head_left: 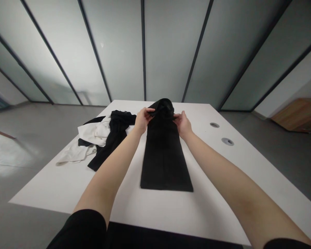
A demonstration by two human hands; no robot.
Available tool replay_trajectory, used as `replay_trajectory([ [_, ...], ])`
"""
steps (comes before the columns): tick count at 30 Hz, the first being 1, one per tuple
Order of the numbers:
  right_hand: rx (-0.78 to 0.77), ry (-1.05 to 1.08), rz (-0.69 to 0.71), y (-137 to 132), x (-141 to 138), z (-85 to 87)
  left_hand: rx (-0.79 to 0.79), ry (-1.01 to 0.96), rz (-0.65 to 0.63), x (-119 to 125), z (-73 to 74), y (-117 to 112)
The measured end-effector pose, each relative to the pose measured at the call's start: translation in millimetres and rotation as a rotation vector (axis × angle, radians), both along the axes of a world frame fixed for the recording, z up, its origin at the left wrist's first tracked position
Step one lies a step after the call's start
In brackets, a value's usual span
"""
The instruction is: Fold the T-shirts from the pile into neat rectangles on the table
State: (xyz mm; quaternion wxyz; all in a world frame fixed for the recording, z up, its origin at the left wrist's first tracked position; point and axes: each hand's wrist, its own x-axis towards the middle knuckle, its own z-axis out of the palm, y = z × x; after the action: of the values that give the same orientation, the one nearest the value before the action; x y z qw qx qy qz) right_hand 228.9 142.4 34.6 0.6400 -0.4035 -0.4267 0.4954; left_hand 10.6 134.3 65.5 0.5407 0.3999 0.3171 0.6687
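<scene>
You have a long, dark black cloth garment in front of you on the smooth white tabletop, and handling of it looks only partway along. Its near stretch lies flat, with straight sides and a squared near edge; its far end is raised and curled into a loose roll between your hands, so that part looks unsettled. Your left hand pinches the roll's left side between thumb and fingers. Your right hand has fingertips at the right side and one digit lifted away; you cannot tell from here whether it grips. To your left, a crumpled black fabric garment and a rumpled white cloth garment lie overlapping in a loose heap, apparently not yet straightened. You can read no brand, label or writing on any of the cloth or the tabletop.
</scene>
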Motion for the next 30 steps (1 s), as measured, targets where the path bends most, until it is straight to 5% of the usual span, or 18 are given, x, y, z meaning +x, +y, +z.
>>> replay_trajectory([
  [4, -0.204, 0.049, 0.009, -26.1, 12.1, -9.7, -0.146, -0.035, 0.062, -11.7, -9.7, -30.3],
  [9, -0.482, 0.009, 0.206, -85.5, 24.7, -49.4, -0.469, 0.151, -0.093, -21.8, -64.4, -87.3],
  [12, -0.491, -0.055, 0.141, -111.8, 29.3, -62.8, -0.543, 0.191, -0.103, -22.6, -83.3, -104.5],
  [19, -0.448, -0.208, 0.185, -124.7, 24.7, -53.9, -0.591, 0.183, -0.392, -25.0, -76.8, -109.7],
  [25, -0.414, -0.247, 0.396, -123.6, 44.3, -41.3, -0.717, 0.164, -0.79, -55.2, -72.0, -112.0],
  [30, -0.616, -0.311, 0.423, -121.1, 69.3, -38.4, -0.738, 0.146, -0.66, -43.0, -82.9, -108.5],
])
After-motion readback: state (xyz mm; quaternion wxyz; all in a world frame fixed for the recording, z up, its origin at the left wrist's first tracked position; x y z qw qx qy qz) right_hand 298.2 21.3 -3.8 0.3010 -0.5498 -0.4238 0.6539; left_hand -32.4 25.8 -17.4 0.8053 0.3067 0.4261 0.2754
